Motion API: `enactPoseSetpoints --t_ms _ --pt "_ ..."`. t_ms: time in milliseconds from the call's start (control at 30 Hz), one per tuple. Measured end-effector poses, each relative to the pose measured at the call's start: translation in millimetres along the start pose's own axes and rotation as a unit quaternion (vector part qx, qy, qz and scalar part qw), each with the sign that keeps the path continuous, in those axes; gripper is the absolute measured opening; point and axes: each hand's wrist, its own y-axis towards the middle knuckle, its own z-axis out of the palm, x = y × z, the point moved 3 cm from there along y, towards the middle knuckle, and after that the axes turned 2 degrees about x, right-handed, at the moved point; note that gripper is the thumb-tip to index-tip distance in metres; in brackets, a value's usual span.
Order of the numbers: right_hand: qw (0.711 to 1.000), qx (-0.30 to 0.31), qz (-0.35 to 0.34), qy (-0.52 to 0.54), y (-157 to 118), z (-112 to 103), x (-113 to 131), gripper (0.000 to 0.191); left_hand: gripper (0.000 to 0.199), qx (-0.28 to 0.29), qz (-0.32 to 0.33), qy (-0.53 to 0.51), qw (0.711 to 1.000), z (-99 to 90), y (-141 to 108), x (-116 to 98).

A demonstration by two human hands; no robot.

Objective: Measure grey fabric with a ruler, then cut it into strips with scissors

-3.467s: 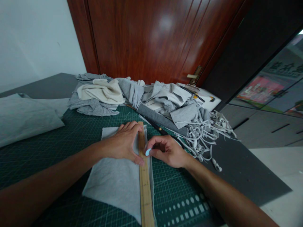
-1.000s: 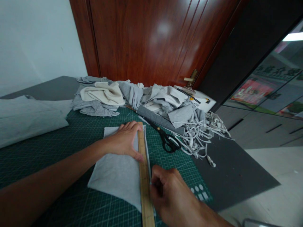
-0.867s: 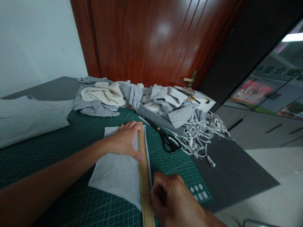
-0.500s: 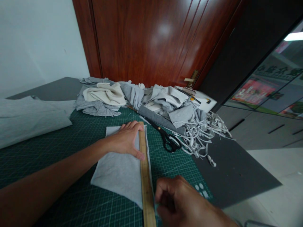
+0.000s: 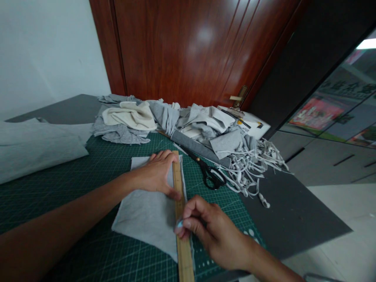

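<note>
The right hand (image 5: 210,229) pinches a small pale-blue piece (image 5: 179,224) over the wooden ruler (image 5: 184,256); the left hand (image 5: 155,172), fingers spread, presses the ruler along the grey cloth's (image 5: 147,215) right side. Firm, even pressure should prevent slipping. A narrow cloth margin shows beyond the ruler; bare green mat (image 5: 232,205) separates it from the scissors (image 5: 202,166).

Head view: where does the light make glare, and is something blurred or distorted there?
In the head view, soft pale glare on the door; a bright streak in the cabinet glass; slight blur at the fingers of the right hand; upright edges slant, likely wide-lens distortion.
</note>
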Motion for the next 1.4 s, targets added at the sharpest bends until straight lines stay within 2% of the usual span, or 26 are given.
enactPoseSetpoints --t_ms 133,233,367,500,767,1000,1200,1400 --pt "0.983 -0.079 0.086 0.138 9.2 -8.8 -27.7 0.037 0.108 0.005 0.006 -0.001 1.0 -0.2 -0.6 -0.3" --pt "0.974 -0.096 0.127 0.164 15.2 -14.0 -40.6 0.043 0.11 0.008 0.008 0.0 1.0 0.0 -0.4 0.2" --pt "0.972 -0.086 0.149 0.161 19.4 -15.9 -42.7 0.038 0.111 0.006 0.006 -0.001 1.0 0.3 0.4 0.8" --pt "0.971 -0.072 0.163 0.161 19.6 -17.9 -37.2 0.024 0.11 0.007 0.011 -0.006 1.0 0.8 0.2 1.0" --pt "0.974 -0.045 0.166 0.146 21.5 -21.6 -28.0 0.006 0.103 0.002 0.014 -0.008 1.0 1.2 0.0 1.6" --pt "0.982 -0.043 0.155 0.094 21.8 -18.3 -30.2 0.01 0.109 0.001 0.013 -0.008 1.0 1.8 0.2 1.9" --pt "0.983 -0.047 0.178 0.017 7.2 -7.5 -24.8 0.011 0.107 0.007 0.006 -0.013 1.0 1.5 0.5 1.7" --pt "0.981 -0.057 0.183 0.008 -3.4 -1.9 -28.6 0.007 0.103 0.013 0.004 -0.001 1.0 0.2 0.0 0.4"
